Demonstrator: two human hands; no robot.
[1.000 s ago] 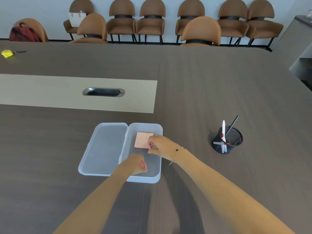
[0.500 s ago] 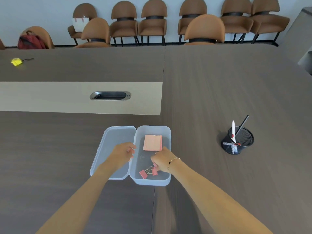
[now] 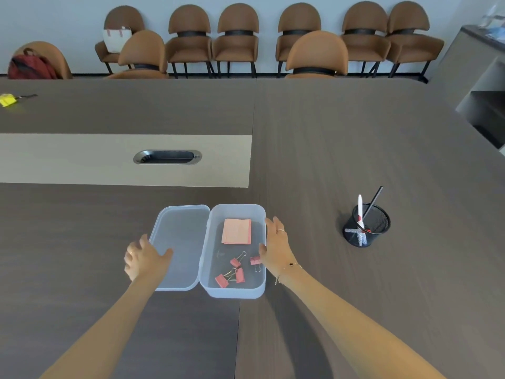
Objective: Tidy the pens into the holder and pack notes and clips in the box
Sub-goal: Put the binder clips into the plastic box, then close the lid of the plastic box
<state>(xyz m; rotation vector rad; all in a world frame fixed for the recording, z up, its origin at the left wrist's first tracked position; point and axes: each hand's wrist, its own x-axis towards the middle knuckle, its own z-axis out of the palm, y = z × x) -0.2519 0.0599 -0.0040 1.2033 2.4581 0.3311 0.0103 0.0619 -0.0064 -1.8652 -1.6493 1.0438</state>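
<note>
Dark wood-grain table (image 3: 355,138) is carrying everything, and the hands are working at its near middle. Left hand (image 3: 144,259) is lying open on the near-left edge of the clear lid (image 3: 180,242), fingers spread and closed on nothing. Right hand (image 3: 277,247) is resting open against the outer right wall of the clear plastic box (image 3: 237,292), bracing it rather than gripping. Inside the box, a pink pad of sticky notes (image 3: 237,231) is lying at the far end and four pink binder clips (image 3: 235,272) are scattered at the near end. Packing looks finished, so the step in hand is likely closing: the left hand should be swinging the hinged lid over while the right steadies the box, then pressing the rim evenly, checking no clip handle is standing up. Well apart to the right, a black mesh pen holder (image 3: 367,228) is keeping a white pen (image 3: 360,207) and a black pen (image 3: 375,199). Beyond, a lighter inlay with a cable grommet (image 3: 167,157) is crossing the table, and brown chairs (image 3: 237,34) are lining the far wall.
</note>
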